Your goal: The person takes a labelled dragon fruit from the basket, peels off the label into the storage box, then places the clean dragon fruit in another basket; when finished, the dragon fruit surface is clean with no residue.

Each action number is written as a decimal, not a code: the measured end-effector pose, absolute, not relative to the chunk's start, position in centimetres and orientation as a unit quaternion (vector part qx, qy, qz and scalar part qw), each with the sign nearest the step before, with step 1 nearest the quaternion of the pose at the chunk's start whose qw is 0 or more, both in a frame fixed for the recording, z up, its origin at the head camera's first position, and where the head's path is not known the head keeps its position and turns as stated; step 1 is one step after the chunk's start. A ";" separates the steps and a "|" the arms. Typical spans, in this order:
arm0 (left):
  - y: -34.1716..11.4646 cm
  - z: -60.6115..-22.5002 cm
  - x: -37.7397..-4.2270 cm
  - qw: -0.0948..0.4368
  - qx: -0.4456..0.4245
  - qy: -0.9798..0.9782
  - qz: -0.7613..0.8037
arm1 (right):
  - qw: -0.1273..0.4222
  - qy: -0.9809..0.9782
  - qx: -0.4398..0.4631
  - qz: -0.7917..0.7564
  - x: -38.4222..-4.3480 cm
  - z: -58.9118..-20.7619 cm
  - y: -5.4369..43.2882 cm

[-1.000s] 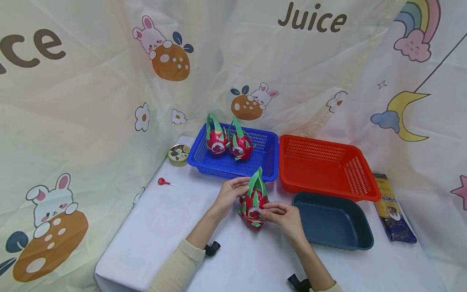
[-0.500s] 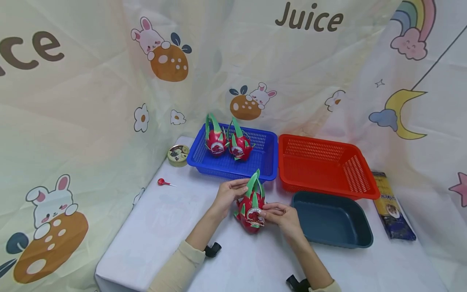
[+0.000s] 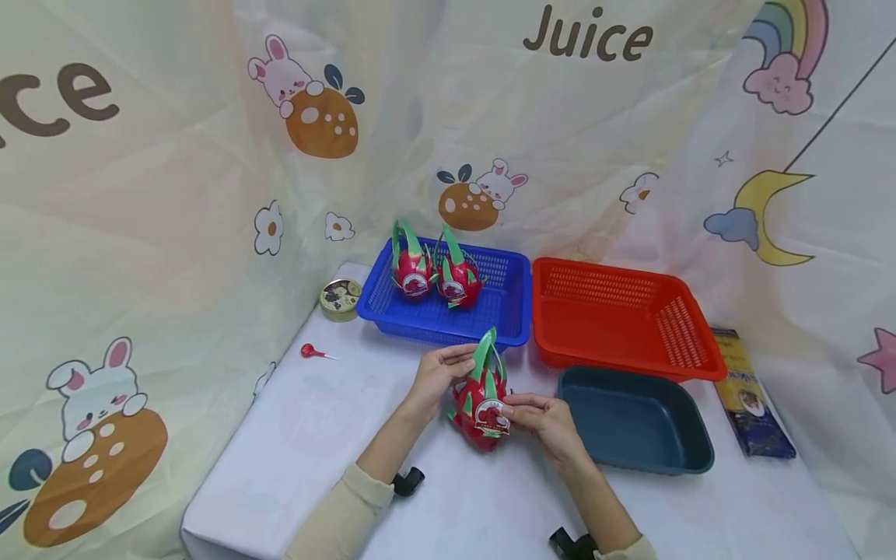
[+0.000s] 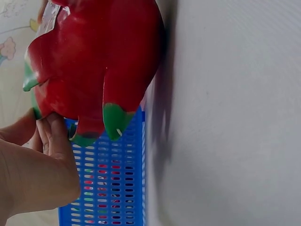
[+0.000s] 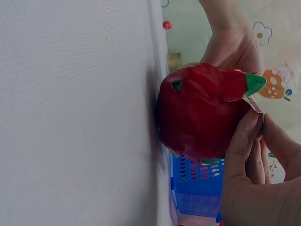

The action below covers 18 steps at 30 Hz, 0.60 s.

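Observation:
A red dragon fruit (image 3: 463,404) with green-tipped scales stands tilted close over the white table, in front of the blue basket. My left hand (image 3: 435,377) holds it by its upper left side, near the long green leaves. On its front is a round label (image 3: 492,418) with a dark red picture. My right hand (image 3: 542,420) pinches the label's right edge between thumb and fingers. In the right wrist view, that label edge (image 5: 254,104) stands out from the fruit's skin. The left wrist view shows the fruit's underside (image 4: 94,56), with the left fingers against its far end.
Two more dragon fruits (image 3: 413,276) lie in the blue basket (image 3: 507,299). Beside it sit a red basket (image 3: 602,311) and a dark teal tray (image 3: 637,420). A blue-and-yellow packet (image 3: 752,400) lies far right; a round tin (image 3: 340,300) and a red-handled pointed tool (image 3: 313,351) lie left.
The dragon fruit has come slightly toward the person and to the left, both hands keeping their hold. The label's right edge now stands out a little more. The camera view has shifted slightly.

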<state>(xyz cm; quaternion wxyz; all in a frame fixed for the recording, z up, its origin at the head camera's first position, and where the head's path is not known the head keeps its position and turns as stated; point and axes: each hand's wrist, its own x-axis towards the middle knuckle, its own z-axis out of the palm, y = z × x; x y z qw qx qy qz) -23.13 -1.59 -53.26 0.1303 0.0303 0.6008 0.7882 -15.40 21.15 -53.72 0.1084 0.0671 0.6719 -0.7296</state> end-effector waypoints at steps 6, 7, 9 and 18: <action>-1.5 -53.2 -23.3 0.129 0.030 0.597 0.791 | 0.112 0.652 0.065 -0.747 -15.5 -54.0 21.3; -1.5 -53.1 -23.3 0.129 0.029 0.595 0.793 | 0.114 0.650 0.063 -0.749 -15.5 -54.1 21.3; -1.5 -53.1 -23.2 0.130 0.026 0.590 0.797 | 0.122 0.646 0.056 -0.751 -15.5 -54.1 21.3; -1.7 -53.3 -23.0 0.129 0.017 0.590 0.797 | 0.148 0.614 0.053 -0.773 -15.4 -54.3 21.0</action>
